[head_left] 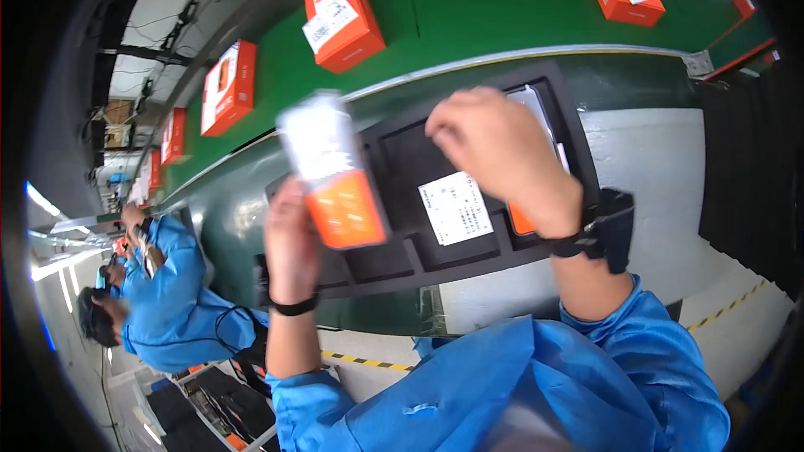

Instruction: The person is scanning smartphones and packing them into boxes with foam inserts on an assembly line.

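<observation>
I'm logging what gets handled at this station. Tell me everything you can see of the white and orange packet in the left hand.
The white and orange packet is a flat, slim rectangle, white on its upper half and orange below, glossy like plastic film. It is blurred, so fine detail is lost. The left hand holds it upright by its lower left edge, raised in front of the black tray. Nothing else touches it.

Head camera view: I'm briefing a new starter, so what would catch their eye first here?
Probably the orange-and-white packet, blurred, held up in the left hand at centre. Behind it the right hand reaches over a black compartmented tray bearing a white label. Orange boxes ride the green conveyor belt above.
</observation>
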Tool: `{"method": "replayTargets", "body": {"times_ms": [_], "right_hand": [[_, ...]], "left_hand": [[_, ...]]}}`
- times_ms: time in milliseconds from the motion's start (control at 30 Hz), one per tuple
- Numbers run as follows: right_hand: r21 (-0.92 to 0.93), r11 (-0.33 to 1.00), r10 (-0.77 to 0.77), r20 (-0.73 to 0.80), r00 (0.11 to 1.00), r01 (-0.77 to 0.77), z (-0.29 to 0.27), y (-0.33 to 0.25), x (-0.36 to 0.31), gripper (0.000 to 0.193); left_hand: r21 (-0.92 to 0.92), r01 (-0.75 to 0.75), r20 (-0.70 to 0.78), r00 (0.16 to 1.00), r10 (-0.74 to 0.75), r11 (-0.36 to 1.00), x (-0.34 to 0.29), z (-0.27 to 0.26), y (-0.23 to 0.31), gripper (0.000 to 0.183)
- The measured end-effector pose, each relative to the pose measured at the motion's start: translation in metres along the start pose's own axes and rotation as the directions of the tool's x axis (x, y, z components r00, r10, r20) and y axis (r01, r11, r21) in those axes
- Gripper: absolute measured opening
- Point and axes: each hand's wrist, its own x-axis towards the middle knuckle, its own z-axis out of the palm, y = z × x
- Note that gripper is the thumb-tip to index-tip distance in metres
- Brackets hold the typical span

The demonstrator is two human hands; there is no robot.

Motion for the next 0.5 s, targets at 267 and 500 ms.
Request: {"method": "replayTargets", "body": {"times_ms": [267, 500], "right_hand": [[-0.301, 0.952, 0.053, 0.333, 0.942, 0.052, 0.009, -0.037, -0.02, 0.014], [-0.217, 0.967, 0.07, 0.725, 0.685, 0.132, 0.005, -0.06, -0.016, 0.011]], "left_hand": [[0.129, -0.277, -0.426, 0.852, 0.306, 0.952, 0.16, -0.177, 0.058, 0.035], [0.451, -0.255, -0.589, 0.635, 0.5, 0.855, 0.282, -0.305, 0.096, 0.032]]}}
